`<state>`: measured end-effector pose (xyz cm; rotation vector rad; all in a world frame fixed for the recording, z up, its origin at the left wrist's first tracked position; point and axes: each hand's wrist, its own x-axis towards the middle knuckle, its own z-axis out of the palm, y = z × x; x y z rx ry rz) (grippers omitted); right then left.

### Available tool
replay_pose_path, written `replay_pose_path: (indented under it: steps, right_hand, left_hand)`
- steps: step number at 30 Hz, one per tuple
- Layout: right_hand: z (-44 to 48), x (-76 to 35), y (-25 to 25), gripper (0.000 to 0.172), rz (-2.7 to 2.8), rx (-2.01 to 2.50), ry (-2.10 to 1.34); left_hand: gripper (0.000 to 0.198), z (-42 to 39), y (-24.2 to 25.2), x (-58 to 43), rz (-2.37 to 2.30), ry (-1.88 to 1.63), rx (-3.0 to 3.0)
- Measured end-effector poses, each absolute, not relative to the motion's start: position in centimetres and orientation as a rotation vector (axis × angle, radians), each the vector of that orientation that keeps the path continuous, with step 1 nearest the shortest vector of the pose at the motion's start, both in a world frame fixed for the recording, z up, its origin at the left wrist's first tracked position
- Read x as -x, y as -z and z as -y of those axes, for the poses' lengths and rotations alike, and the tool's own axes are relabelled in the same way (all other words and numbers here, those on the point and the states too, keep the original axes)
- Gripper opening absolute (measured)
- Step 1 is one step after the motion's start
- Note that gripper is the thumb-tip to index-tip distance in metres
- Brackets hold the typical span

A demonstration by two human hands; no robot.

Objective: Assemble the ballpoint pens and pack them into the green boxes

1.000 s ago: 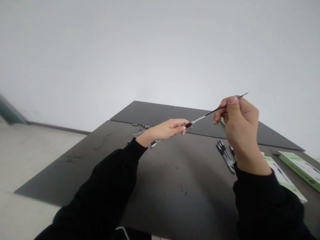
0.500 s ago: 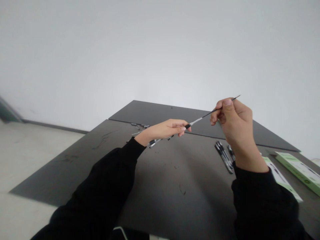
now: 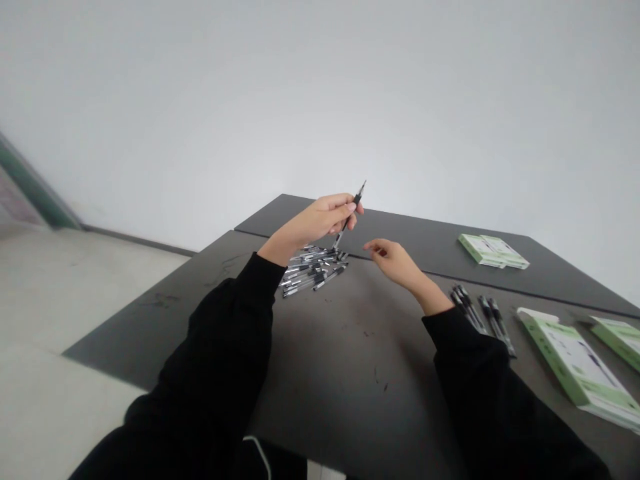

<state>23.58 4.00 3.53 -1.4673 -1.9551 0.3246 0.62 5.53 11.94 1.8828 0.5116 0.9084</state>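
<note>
My left hand [image 3: 320, 220] is raised above the table and shut on a black-and-clear pen [image 3: 349, 215], whose pointed end sticks up past the fingers. Just below it lies a loose heap of similar pens [image 3: 313, 271]. My right hand [image 3: 395, 261] hovers to the right of the heap, holding nothing, with its fingers loosely curled and apart from the pen. Both forearms are in black sleeves.
Two small rows of pens [image 3: 480, 315] lie on the dark table [image 3: 350, 353] to the right. Green-and-white boxes [image 3: 575, 360] sit near the right side, with another [image 3: 493, 251] farther back. A seam crosses the table. A pale floor lies to the left.
My right hand has let go of the pen and moved left and away from it. My left hand now holds the pen alone, more upright. The view has shifted, showing the heap of pens.
</note>
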Motion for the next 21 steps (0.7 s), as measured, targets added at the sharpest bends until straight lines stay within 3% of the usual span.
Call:
replay_pose_path:
  steps: [5,13,21]
  right_hand:
    - [-7.6,-21.5,0.7,0.028,2.092,1.512,-0.325]
    - [-9.8,-19.0,1.6,0.013,2.233,1.521,-0.34]
    - [-10.1,-18.7,2.1,0.012,2.31,1.591,-0.333]
  left_hand:
    - [0.02,-5.4,-12.2,-0.3,-0.554,-0.916,-1.991]
    - [0.022,-4.6,-12.8,-0.5,-0.566,-0.871,-2.072]
    - [0.021,-3.9,-13.1,-0.6,-0.654,-0.852,-2.097]
